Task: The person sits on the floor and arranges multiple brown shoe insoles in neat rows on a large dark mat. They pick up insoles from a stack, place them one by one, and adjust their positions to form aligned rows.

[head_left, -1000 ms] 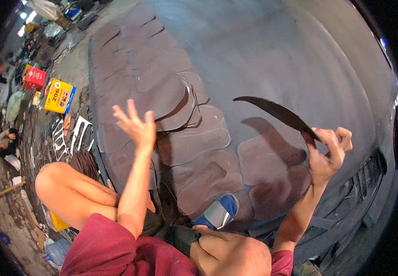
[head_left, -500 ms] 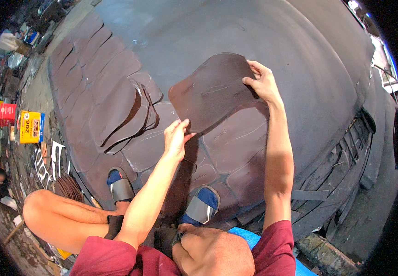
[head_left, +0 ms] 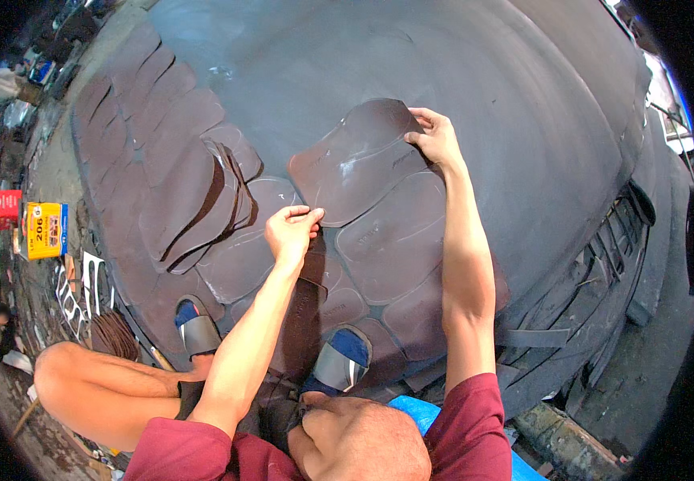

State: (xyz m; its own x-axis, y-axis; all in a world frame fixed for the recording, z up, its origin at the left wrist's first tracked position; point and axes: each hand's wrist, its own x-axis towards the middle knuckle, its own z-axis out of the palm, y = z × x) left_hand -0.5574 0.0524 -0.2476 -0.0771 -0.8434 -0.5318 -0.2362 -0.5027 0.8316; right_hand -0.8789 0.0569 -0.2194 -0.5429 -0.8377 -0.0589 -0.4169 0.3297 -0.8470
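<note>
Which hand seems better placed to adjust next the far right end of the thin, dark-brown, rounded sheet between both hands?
Probably the right hand: it grips that end of the thin, dark-brown, rounded sheet. The left hand is at the near edge, farther away.

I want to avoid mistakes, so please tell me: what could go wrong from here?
The brown piece held by the right hand, with the left hand at its lower edge, might settle crooked over the neighbouring piece. The right sandal, resting on flat pieces, could shift them.
</note>
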